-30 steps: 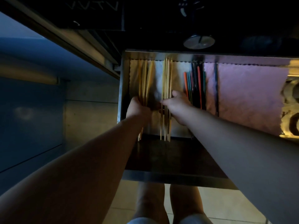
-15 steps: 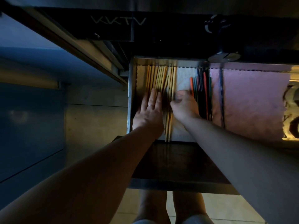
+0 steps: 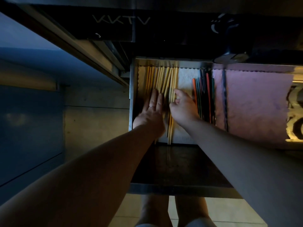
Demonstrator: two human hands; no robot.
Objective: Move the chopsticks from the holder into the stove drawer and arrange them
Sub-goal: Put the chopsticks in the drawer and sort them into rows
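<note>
The stove drawer [image 3: 132, 95] stands pulled out, lined with a white liner [image 3: 186, 79]. Several wooden chopsticks [image 3: 165, 77] lie lengthwise in a row along its left part. My left hand [image 3: 152, 110], a ring on one finger, rests flat on their near half with the fingers straight. My right hand [image 3: 183, 108] is just right of the row, fingers loosely curled and apart, its fingertips touching the rightmost sticks. It grips nothing that I can see. No chopstick holder is in view.
Several coloured chopsticks [image 3: 205, 95] lie right of my right hand. A pink cloth [image 3: 254, 104] with one dark stick [image 3: 224, 95] covers the drawer's right part. The dark drawer front [image 3: 172, 166] is nearest me, the stove front with a knob [image 3: 229, 58] above.
The two separate wooden bundles have been pushed together into one row at the left. My left hand went from curled to flat on them. My right hand's fingers have loosened and lifted slightly.
</note>
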